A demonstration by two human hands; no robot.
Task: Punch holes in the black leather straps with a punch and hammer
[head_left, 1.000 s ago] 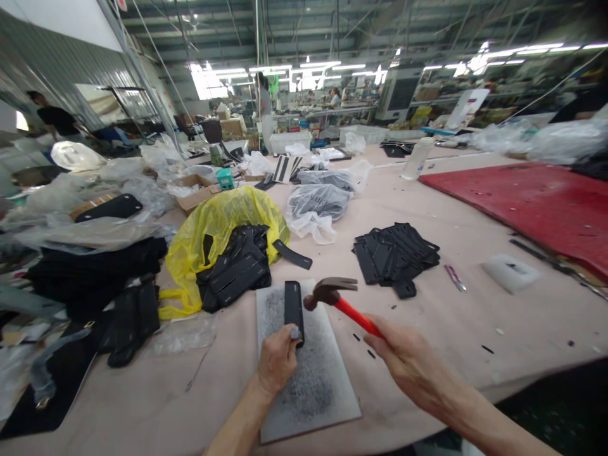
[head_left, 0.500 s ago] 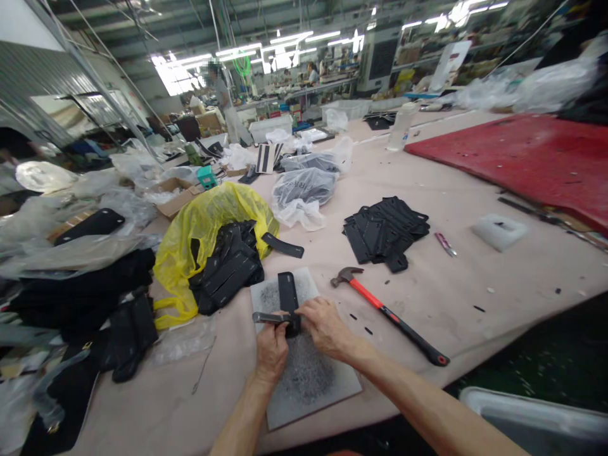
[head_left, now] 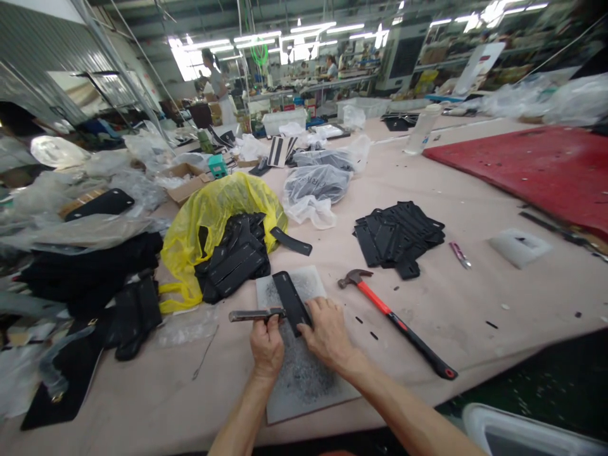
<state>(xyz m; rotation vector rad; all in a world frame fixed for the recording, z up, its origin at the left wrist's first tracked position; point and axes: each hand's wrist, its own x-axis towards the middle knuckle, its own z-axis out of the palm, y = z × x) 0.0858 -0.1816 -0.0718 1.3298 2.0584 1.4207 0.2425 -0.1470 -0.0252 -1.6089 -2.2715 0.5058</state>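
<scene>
Both forearms [head_left: 241,411] inward, left hand [head_left: 266,348] around metal tool [head_left: 254,315], right hand [head_left: 329,334] palm-down

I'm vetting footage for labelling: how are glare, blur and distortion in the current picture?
Head view: ceiling lights blown out white; head view: black strip clearly outlined, far workbench soft; head view: red board looks stretched rightward, likely wide-angle distortion.

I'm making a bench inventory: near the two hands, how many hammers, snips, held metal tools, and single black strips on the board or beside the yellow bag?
Hammer: 1
Pink-handled snips: 1
Metal tool in the left hand: 1
Black strips: 2 (one on the speckled board by the right hand, the other strip beside the yellow bag)
Total: 5
</scene>
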